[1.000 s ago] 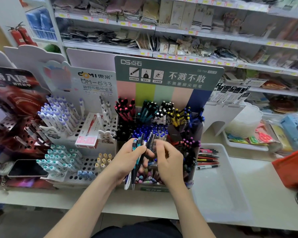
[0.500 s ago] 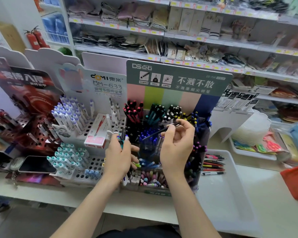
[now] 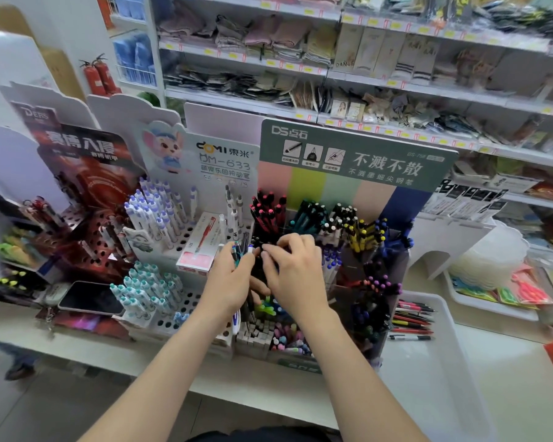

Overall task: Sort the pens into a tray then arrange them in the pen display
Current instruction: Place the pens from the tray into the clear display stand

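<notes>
I am arranging at the pen display [image 3: 355, 156], and the white tray [image 3: 445, 317] just to its right is holding a few loose pens [image 3: 411, 320]. My left hand [image 3: 233, 282] is gripping a bundle of pens [image 3: 241, 248] upright. My right hand [image 3: 289, 269] is curling its fingertips at the bundle's tops, but I cannot tell if it is pinching one. Next, I judge, I am needing to single out one pen and seat it by colour. Packed caps are leaving slim gaps.
</notes>
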Motion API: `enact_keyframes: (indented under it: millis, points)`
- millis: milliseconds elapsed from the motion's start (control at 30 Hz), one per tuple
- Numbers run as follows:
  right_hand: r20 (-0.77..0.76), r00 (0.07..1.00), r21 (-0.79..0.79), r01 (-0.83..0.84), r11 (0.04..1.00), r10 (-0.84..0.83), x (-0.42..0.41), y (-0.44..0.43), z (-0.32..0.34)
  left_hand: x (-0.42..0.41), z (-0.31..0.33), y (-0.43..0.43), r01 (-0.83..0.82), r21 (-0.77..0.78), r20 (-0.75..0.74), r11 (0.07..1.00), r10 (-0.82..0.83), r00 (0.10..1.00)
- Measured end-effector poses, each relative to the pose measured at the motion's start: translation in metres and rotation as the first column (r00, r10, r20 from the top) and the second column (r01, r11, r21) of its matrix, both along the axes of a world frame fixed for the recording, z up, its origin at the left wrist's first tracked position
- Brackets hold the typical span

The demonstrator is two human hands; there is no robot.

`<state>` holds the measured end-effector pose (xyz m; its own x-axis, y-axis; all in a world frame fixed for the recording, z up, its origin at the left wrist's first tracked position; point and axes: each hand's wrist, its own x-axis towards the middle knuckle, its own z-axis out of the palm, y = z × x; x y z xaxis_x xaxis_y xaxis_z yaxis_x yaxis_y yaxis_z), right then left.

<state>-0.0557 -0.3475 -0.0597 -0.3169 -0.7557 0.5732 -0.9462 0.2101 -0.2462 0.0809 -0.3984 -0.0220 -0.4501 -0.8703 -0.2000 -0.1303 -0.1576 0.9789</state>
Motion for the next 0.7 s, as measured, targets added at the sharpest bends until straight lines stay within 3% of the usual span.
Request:
enact_keyframes:
  millis: [67, 133, 233, 300, 367, 433, 467, 500, 600, 667, 700]
  points:
    - [-0.019, 0.998, 0.05, 0.06, 0.997, -0.059, -0.002, 0.002, -0.004, 0.0, 0.0, -0.001, -0.028, -0.044, -0.03, 0.999, 0.027, 0.999]
    - [0.064, 0.988, 0.023, 0.138, 0.99, -0.14, -0.002, 0.005, -0.002, 0.002, -0.002, -0.001, -0.056, -0.111, -0.019, 0.992, 0.055, 0.998]
    - [0.32, 0.946, -0.092, -0.009, 0.996, 0.038, 0.011, 0.008, 0.013, 0.005, -0.004, 0.001, 0.001, -0.105, -0.023, 0.994, -0.004, 1.0]
    - [0.609, 0.784, -0.133, -0.047, 0.99, 0.119, 0.018, 0.011, 0.03, 0.007, -0.002, 0.003, 0.134, -0.07, -0.074, 0.988, -0.139, 0.987]
    - [0.786, 0.608, -0.091, -0.059, 0.994, 0.108, 0.016, 0.017, 0.041, 0.006, 0.003, 0.007, 0.283, -0.061, -0.122, 0.957, -0.288, 0.95]
    - [0.918, 0.377, -0.102, -0.066, 0.993, 0.119, 0.01, 0.024, 0.045, 0.005, 0.003, 0.008, 0.364, -0.04, -0.158, 0.931, -0.365, 0.917]
    - [0.947, 0.293, -0.132, -0.008, 0.991, 0.128, 0.006, 0.027, 0.047, 0.004, 0.002, 0.009, 0.393, -0.026, -0.155, 0.919, -0.392, 0.907]
    - [0.955, 0.265, -0.165, 0.103, 0.981, 0.132, 0.002, 0.028, 0.049, 0.004, 0.001, 0.009, 0.418, -0.01, -0.131, 0.908, -0.415, 0.9]
    - [0.934, 0.309, -0.309, 0.461, 0.832, 0.176, -0.01, 0.033, 0.052, 0.004, -0.007, 0.011, 0.4, 0.034, -0.041, 0.916, -0.398, 0.916]
    - [0.883, 0.429, -0.413, 0.514, 0.752, 0.191, -0.012, 0.035, 0.053, 0.004, -0.012, 0.01, 0.266, 0.054, -0.009, 0.962, -0.266, 0.964]
    - [0.848, 0.498, -0.445, 0.481, 0.755, 0.182, -0.011, 0.035, 0.053, 0.004, -0.015, 0.008, 0.184, 0.059, -0.004, 0.981, -0.184, 0.983]
